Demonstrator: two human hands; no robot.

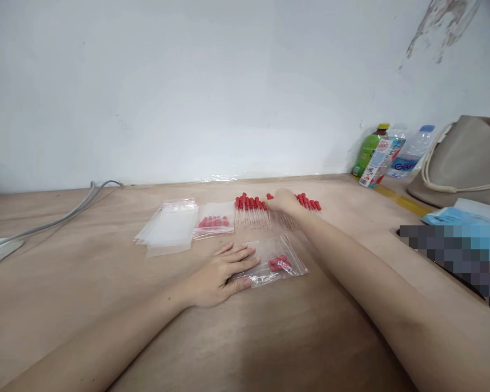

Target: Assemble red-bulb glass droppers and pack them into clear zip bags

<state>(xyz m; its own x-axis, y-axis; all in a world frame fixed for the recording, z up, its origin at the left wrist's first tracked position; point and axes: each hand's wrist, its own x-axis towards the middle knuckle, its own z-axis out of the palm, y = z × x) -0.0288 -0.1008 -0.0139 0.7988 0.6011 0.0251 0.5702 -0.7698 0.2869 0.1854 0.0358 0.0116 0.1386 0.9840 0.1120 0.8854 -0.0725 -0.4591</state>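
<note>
My left hand point(222, 270) lies flat with fingers stretched out, pressing the left edge of a clear zip bag point(274, 263) that holds a few red-capped droppers. My right hand point(283, 201) reaches to the row of red-capped glass droppers point(253, 209) laid along the far part of the wooden table point(85, 283); its fingers are curled over the droppers and a red cap shows at the fingertips. A filled bag of droppers point(214, 222) lies left of the row, beside a stack of empty clear bags point(169, 231).
Three drink bottles point(386, 152) stand at the back right by the wall, next to a beige bag point(465, 160). Blue cloth and a blurred patch point(453, 239) lie at the right edge. A grey cable point(65, 212) runs along the back left.
</note>
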